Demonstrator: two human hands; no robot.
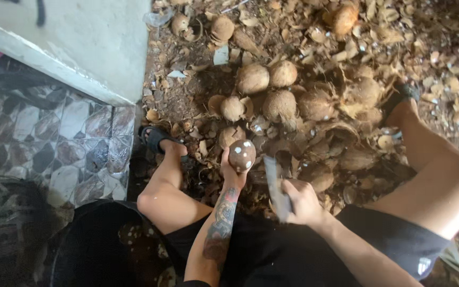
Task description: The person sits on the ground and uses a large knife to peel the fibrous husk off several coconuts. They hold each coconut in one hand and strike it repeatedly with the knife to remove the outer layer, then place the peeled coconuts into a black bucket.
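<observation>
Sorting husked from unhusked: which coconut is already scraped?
The coconut in the left hand: smooth, brown, white-spotted; the ground pile stays fibrous.

Coconut pile (282,95) lies ahead; tiled floor (54,143) left.

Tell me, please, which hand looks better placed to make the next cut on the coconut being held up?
The right hand, probably: it already grips the cleaver, blade raised beside the coconut. The left hand is wrapped under that coconut, holding it up over the husk-strewn ground, so it is occupied.
</observation>
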